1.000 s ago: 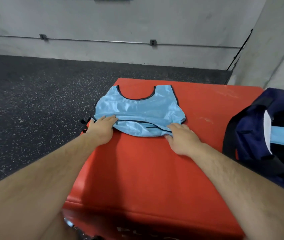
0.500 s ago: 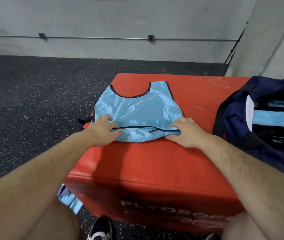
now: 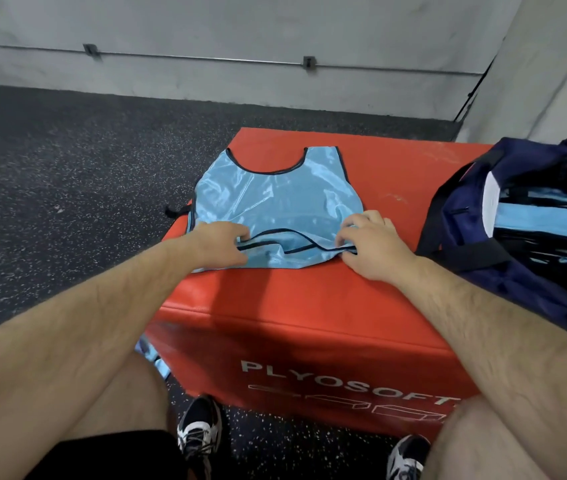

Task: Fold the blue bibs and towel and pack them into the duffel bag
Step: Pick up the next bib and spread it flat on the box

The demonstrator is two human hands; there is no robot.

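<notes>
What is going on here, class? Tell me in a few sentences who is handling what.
A person works at a red box with a blue bib spread on top, neck opening facing away. The left hand and right hand each pinch its near hem, one at either corner. An open navy duffel bag sits to the right on the box, blue fabric already inside. This bib is not packed yet.
</notes>
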